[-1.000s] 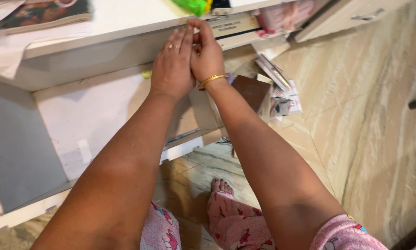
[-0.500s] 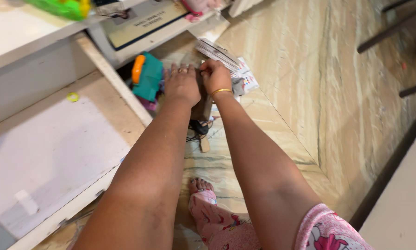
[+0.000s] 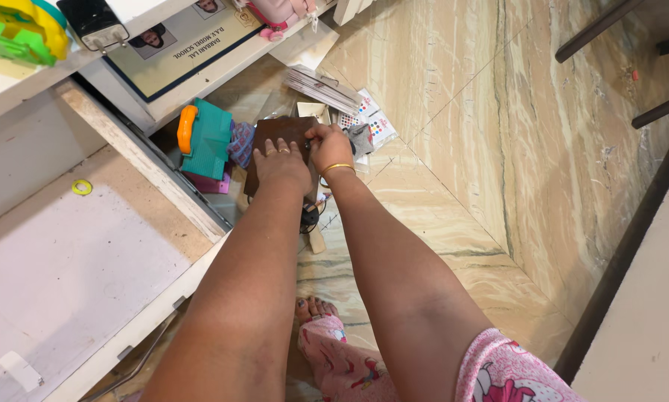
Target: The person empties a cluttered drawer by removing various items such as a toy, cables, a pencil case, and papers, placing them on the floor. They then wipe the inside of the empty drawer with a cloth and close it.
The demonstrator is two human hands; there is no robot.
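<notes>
Both my hands reach down to a flat dark brown board lying among clutter on the floor. My left hand rests palm down on the board's near part, a ring on one finger. My right hand, with a gold bangle at the wrist, pinches the board's right upper edge with its fingertips. Just left of the board sits a teal toy with an orange handle.
A white shelf unit with an empty lower shelf fills the left side; a small yellow ring lies on it. Papers and sticker sheets lie beyond the board. A black cable sits below my hands. Dark furniture legs stand at top right.
My hands dropped from the upper shelf edge to the floor clutter and took hold of the brown board, which went from standing on edge to lying flat. The view swung right and down.
</notes>
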